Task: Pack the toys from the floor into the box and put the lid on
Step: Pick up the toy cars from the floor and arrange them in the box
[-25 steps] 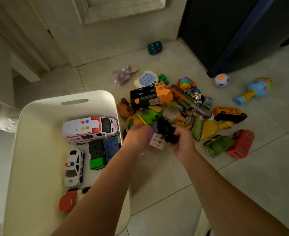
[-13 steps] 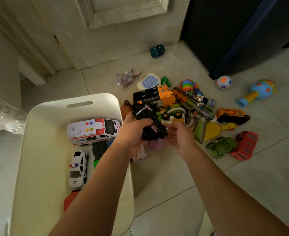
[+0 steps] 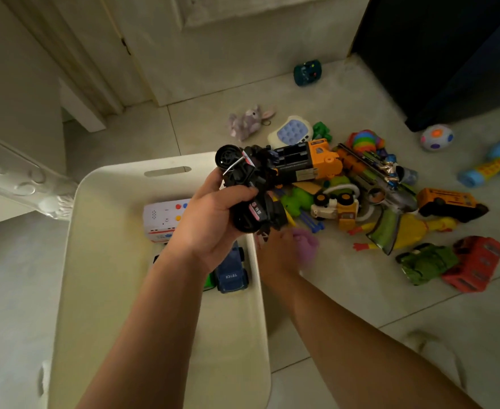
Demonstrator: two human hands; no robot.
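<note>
Above the white box's [image 3: 107,231] right rim, the left hand [image 3: 213,219] grips a black toy vehicle [image 3: 251,184], fingers curled round its body. Inside the box lie a white ambulance [image 3: 163,216] and a blue truck [image 3: 232,273]. Just beside the box, low over the floor [image 3: 331,305], the right hand [image 3: 278,252] meets a pink soft toy [image 3: 306,246]; blur hides whether it grips. An orange truck [image 3: 310,160] lies beyond.

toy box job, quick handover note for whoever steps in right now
Left hand grips a black toy vehicle above the box rim.
Right hand is at a pink toy on the floor; its grip is too blurred to tell.
Done: ambulance and blue truck lie in the box.
Left: drop the black toy vehicle in, pack the floor pile around the orange truck, then fit the lid.
</note>
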